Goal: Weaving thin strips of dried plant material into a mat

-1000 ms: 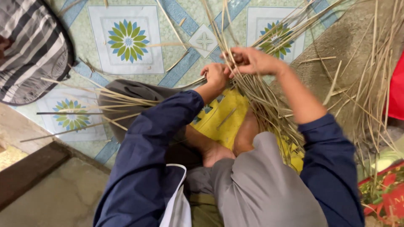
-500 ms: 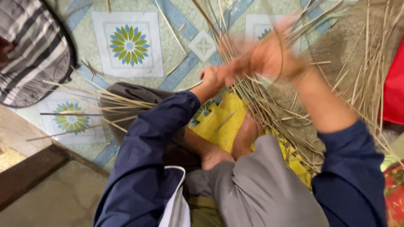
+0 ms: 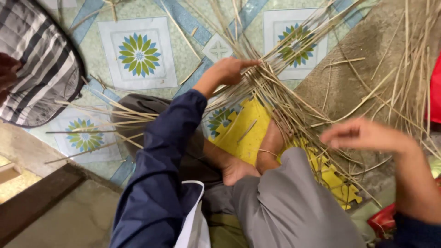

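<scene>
- A floor of pale green tiles [image 3: 183, 50] printed with blue-and-green flower medallions and blue diagonal bands fills the upper part of the head view; a bare brown patch of ground [image 3: 363, 59] lies to the right of it.
- A person sits on that floor, seen from above, in a dark blue long-sleeved top and grey trousers [image 3: 294, 206], one bare foot [image 3: 236, 167] tucked under the knee.
- Thin, pale bamboo strips [image 3: 285, 92] fan out across the tiles in front of the legs, crossing one another where they meet near the middle and spreading loose toward the upper right.
- The left hand [image 3: 229, 70] rests on the crossing point of the strips, fingers bent and forefinger stretched out along them, pressing rather than closing around any one strip.
- The right hand [image 3: 363, 134] hovers blurred above the right side of the strips, fingers loosely spread and closed on nothing that can be seen.
- A yellow foam mat [image 3: 243, 133] with a jigsaw edge lies under the strips and the knee.
- More loose strips [image 3: 101, 115] lie to the left of the thigh.
- A striped grey-and-white cloth [image 3: 36, 73] sits at the upper left; something red [image 3: 434, 87] shows at the right edge.
</scene>
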